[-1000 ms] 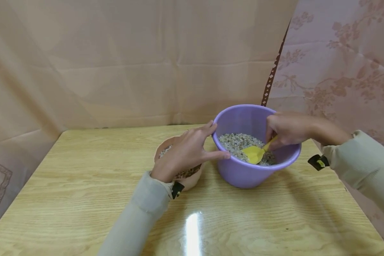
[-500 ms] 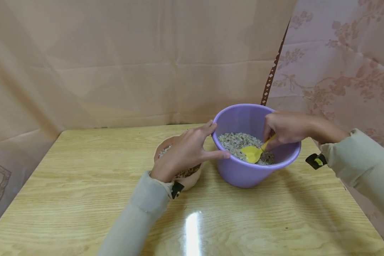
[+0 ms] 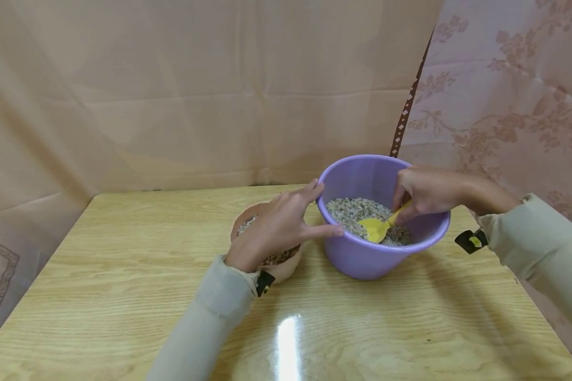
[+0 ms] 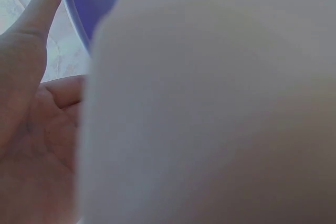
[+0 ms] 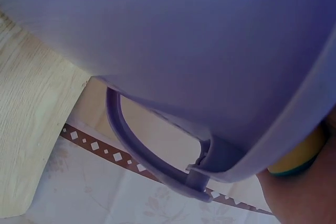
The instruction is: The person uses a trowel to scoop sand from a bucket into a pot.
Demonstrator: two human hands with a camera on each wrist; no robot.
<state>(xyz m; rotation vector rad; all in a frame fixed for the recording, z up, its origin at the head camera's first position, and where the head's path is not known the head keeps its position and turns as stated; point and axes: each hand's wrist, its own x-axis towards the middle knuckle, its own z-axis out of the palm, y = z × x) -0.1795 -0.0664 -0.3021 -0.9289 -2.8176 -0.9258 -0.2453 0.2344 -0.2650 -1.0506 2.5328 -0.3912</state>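
Note:
A purple bucket (image 3: 362,264) with pale gravel (image 3: 357,211) in it stands right of centre on the table. My right hand (image 3: 429,190) reaches over its right rim and grips the handle of a yellow toy shovel (image 3: 375,229), whose blade rests in the gravel. My left hand (image 3: 281,225) is spread against the bucket's left side, its straight thumb on the front rim and its fingertips at the left rim. Beneath that hand sits a peach-coloured pot (image 3: 286,270) with white and brown stones, partly hidden. A blurred pale shape (image 4: 210,108) fills most of the left wrist view.
The wooden table (image 3: 124,275) ends at a beige cloth (image 3: 171,106) behind and a flower-patterned cloth (image 3: 519,106) at the right. On the bucket's outer side hangs a purple carrying handle (image 5: 139,145). Bare tabletop shows to the left of the pot.
My right hand and the shovel have shifted very slightly left inside the bucket. My left hand, the bucket and the pot look the same.

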